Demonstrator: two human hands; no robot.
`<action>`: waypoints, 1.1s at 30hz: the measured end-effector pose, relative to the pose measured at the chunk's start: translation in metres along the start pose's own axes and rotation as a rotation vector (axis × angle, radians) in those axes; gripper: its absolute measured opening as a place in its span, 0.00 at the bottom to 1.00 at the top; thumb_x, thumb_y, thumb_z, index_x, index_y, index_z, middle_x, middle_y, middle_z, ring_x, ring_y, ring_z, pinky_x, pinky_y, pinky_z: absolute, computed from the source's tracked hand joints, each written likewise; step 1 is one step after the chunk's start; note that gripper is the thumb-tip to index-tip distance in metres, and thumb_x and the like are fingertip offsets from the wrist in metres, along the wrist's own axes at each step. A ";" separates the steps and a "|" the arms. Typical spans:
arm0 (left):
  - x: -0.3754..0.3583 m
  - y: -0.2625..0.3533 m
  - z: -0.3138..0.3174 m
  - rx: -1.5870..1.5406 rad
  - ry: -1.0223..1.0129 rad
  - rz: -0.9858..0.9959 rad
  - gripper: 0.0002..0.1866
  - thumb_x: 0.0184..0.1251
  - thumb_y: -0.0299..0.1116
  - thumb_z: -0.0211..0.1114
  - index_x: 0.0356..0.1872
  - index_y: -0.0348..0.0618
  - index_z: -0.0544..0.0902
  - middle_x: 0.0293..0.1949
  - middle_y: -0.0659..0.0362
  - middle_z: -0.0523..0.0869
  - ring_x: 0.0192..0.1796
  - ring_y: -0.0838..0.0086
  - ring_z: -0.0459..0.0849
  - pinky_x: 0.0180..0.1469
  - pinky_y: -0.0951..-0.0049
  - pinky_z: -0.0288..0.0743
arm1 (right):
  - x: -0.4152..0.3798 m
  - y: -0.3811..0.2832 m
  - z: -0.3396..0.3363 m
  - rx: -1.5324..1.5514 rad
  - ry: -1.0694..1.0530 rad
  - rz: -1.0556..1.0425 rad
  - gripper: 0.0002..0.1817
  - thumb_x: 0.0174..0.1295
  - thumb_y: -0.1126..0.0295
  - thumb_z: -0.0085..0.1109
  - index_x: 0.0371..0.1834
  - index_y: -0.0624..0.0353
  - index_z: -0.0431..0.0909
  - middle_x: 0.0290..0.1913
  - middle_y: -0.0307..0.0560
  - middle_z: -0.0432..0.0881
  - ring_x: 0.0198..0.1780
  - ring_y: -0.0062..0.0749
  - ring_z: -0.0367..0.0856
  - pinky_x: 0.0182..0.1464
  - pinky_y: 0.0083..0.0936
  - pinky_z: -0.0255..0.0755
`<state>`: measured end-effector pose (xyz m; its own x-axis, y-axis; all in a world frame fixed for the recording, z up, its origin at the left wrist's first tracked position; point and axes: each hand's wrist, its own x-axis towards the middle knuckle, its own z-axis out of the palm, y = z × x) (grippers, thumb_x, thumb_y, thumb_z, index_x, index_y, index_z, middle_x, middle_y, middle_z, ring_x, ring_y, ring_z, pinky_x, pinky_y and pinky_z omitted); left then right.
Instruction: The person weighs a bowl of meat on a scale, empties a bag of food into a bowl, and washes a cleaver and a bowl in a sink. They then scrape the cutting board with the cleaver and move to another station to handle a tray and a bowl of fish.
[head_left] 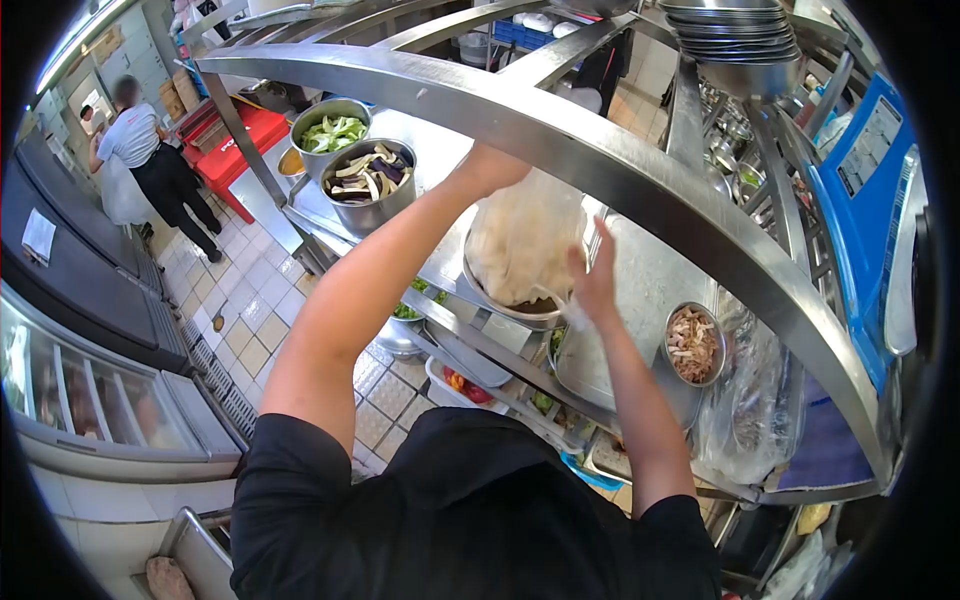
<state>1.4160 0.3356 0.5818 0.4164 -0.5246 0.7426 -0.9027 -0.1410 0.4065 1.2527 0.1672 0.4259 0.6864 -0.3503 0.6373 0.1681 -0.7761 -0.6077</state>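
My left hand (pixel 497 168) grips the upper end of a clear plastic bag (pixel 530 225), its fingertips partly hidden behind the steel rail. The bag is blurred and holds pale, beige pieces of food. It hangs over a round metal pot (pixel 540 320), and the pale food overlaps the pot's opening. Beside the bag's right side is my right hand (pixel 597 278), fingers stretched upward and apart. A loose fold of plastic hangs just below that palm.
A curved steel shelf rail (pixel 560 115) crosses above my hands. Left stand pots of cut eggplant (pixel 370 180) and leafy greens (pixel 332 134). A bowl of shredded meat (pixel 694 345) sits right, near crumpled plastic (pixel 745 410). A person (pixel 150 150) stands in the aisle.
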 end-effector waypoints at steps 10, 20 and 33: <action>-0.010 -0.018 0.028 -0.038 -0.308 0.020 0.18 0.63 0.40 0.66 0.47 0.36 0.82 0.46 0.46 0.84 0.53 0.57 0.81 0.57 0.60 0.72 | -0.021 -0.037 0.041 -0.075 0.059 0.163 0.44 0.60 0.52 0.64 0.71 0.68 0.54 0.67 0.64 0.64 0.69 0.56 0.61 0.72 0.45 0.52; -0.097 -0.062 0.029 -0.520 -0.171 -0.566 0.13 0.70 0.39 0.62 0.46 0.40 0.83 0.47 0.54 0.83 0.51 0.70 0.80 0.54 0.68 0.74 | 0.010 -0.053 0.026 -0.022 -0.121 0.185 0.60 0.48 0.42 0.73 0.75 0.66 0.48 0.69 0.67 0.62 0.71 0.59 0.58 0.72 0.49 0.51; -0.054 -0.077 0.043 -0.726 0.184 -0.636 0.12 0.74 0.34 0.54 0.38 0.37 0.81 0.29 0.62 0.82 0.28 0.78 0.77 0.30 0.73 0.69 | 0.008 -0.052 0.050 0.024 -0.076 0.111 0.69 0.37 0.43 0.81 0.76 0.65 0.45 0.73 0.64 0.55 0.75 0.55 0.54 0.75 0.46 0.49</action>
<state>1.4577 0.3385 0.4872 0.8676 -0.3820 0.3182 -0.2439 0.2307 0.9420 1.2852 0.2313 0.4389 0.7534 -0.3920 0.5279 0.1040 -0.7217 -0.6844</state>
